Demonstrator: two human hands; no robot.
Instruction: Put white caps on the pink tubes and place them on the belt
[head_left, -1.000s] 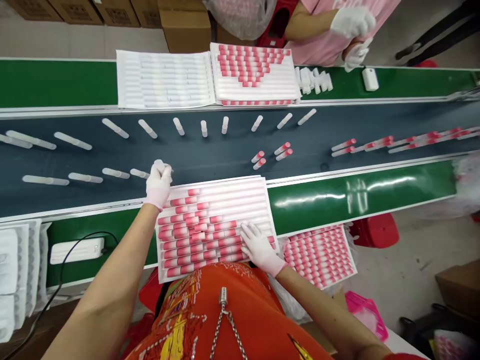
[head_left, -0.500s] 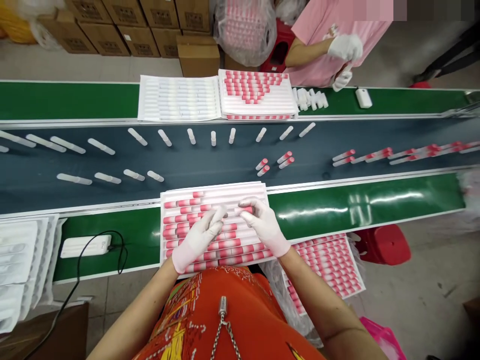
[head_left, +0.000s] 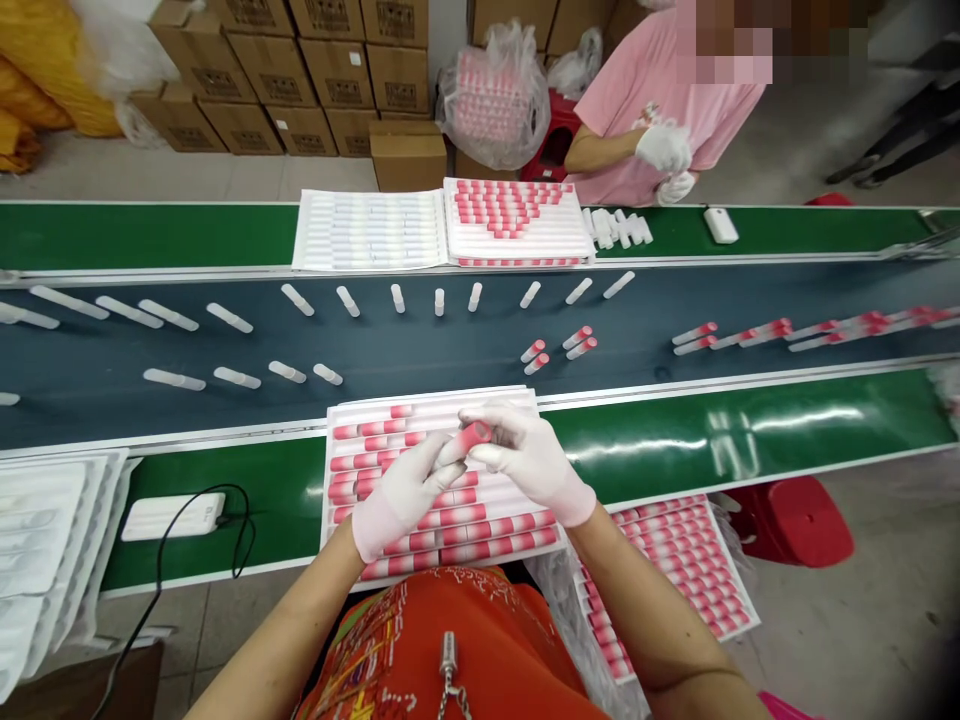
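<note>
Both my gloved hands meet above a white ribbed tray that lies on the near green ledge and holds several pink-and-red caps. My left hand is closed round a white tube whose end shows at its fingertips. My right hand pinches a pink cap against that tube's end. On the dark belt beyond the tray lie rows of bare white tubes and a few capped pink-tipped tubes.
Across the belt a person in a pink top with white gloves works beside two white trays. More capped tubes lie at the belt's right. A full tray sits low at my right, a white box with a cable at my left, cartons behind.
My left hand left the belt carrying a white tube and came over the tray. My right hand lifted a pink cap off the tray and brought it onto the tube's end.
</note>
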